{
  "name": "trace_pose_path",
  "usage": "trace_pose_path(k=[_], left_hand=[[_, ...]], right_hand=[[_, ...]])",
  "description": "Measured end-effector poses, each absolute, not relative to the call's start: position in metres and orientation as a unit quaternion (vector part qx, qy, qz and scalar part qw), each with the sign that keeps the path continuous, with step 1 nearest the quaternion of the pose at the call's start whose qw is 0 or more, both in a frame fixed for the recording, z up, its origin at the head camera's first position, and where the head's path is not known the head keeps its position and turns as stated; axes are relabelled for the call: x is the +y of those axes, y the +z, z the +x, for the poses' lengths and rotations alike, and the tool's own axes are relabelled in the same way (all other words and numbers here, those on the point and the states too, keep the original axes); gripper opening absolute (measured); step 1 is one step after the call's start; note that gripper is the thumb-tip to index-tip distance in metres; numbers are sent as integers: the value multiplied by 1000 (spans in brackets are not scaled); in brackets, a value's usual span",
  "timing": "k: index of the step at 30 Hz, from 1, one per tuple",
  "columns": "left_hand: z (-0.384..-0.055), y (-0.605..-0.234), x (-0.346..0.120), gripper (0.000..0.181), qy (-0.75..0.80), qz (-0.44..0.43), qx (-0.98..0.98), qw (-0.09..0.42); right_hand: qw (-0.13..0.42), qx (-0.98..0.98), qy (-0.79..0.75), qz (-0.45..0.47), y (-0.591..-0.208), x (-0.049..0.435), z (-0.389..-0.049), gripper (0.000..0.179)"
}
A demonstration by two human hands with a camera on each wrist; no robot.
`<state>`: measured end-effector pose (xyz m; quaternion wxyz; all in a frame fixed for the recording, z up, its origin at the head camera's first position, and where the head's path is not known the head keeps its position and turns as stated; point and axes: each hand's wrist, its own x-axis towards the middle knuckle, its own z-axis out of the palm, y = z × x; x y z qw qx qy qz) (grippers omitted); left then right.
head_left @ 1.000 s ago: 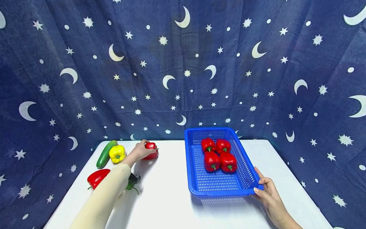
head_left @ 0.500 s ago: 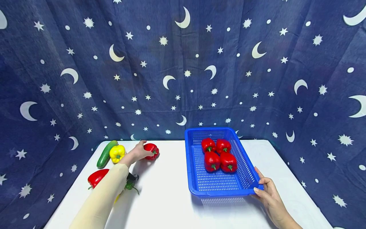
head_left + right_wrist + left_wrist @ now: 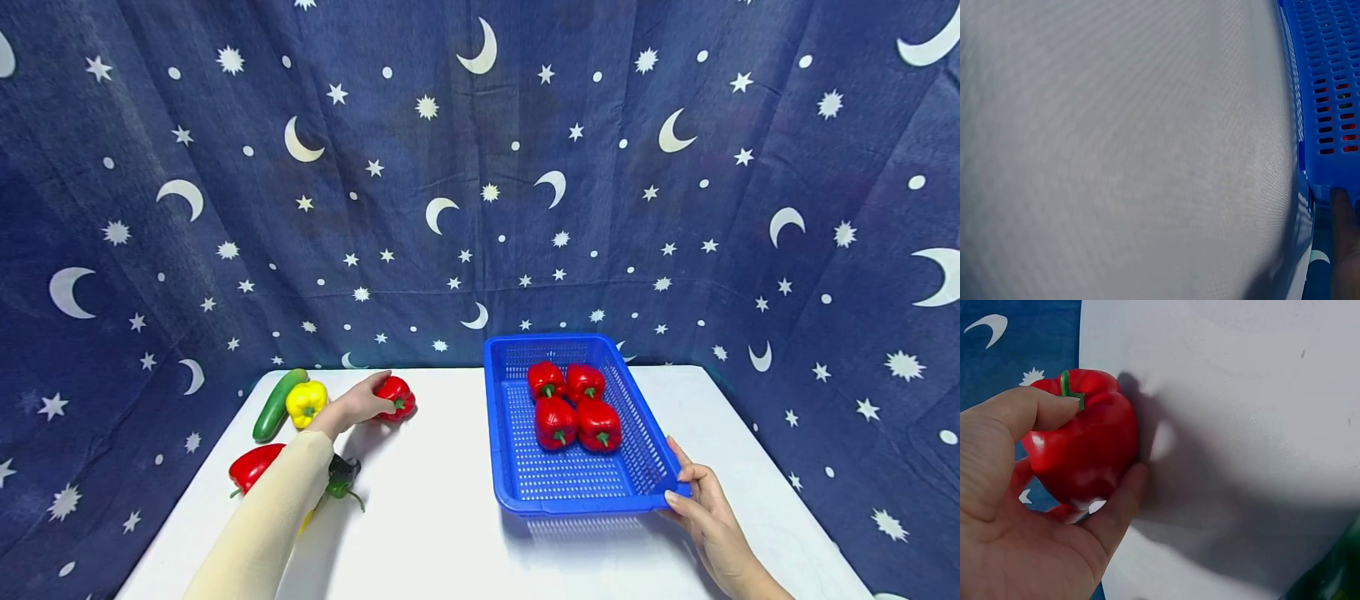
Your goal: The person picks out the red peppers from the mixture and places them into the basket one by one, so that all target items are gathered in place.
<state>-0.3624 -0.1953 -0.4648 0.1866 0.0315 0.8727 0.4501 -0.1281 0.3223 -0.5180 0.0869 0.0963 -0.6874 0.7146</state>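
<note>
In the head view my left hand reaches to the back left of the table and holds a red bell pepper. The left wrist view has the thumb across the pepper's top by its green stem, with other fingers against its lower side and some hidden behind it. My right hand grips the near right corner of a blue plastic basket, thumb at the rim. Several red bell peppers lie grouped inside the basket. A finger against the basket's perforated wall shows in the right wrist view.
Left of the left hand are a cucumber, a yellow bell pepper and another red pepper. A dark green vegetable is partly hidden by the sleeve. A star-patterned cloth surrounds the white table.
The held red pepper has tipped so its stem faces nearer the viewer, and the left hand has shifted slightly left. My right hand and the basket have stayed put.
</note>
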Motion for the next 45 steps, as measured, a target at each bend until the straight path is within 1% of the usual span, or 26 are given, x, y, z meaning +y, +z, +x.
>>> trace_pose_path(k=[6,18,25,35,45], left_hand=[[-363,-465,-198,87,456,25,872,175],[-365,-448,-189,84,519,69,835,167],[-362,-435,-173,84,562,111,802,171],[-354,-402,-149,82,577,171,780,172],[-335,-376,-115,81,548,229,782,186]], right_hand=[[87,-685,716,102,-518,322,-129,17],[84,-688,714,95,-517,322,-128,16],[84,-686,716,98,-517,323,-128,17],[81,-688,714,97,-517,323,-128,17],[79,-684,718,99,-516,322,-128,18]])
